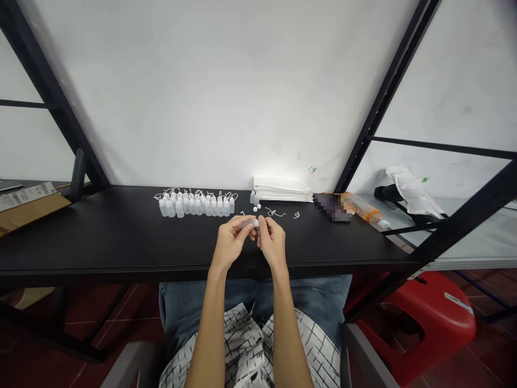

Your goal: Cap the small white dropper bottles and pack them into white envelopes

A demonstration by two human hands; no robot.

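My left hand [229,243] is closed round a small translucent plastic bottle [247,222], which lies tilted on its side above the front of the black table. At the bottle's white-capped end, my right hand [273,240] pinches the cap [256,222] between thumb and fingers. Just beyond my hands are loose small white caps [257,208] and a couple of small bottles [252,198]. Thin curly white strips [275,213] lie to their right. Rows of similar upright bottles [196,206], many with looped strips at their tops, stand to the left.
A stack of flat white sheets [283,189] rests against the wall. To the right are a blurred dark object [333,207] and an orange-labelled bottle [365,210]. A cardboard package [32,205] lies far left. Black frame posts [383,102] flank the table [121,237].
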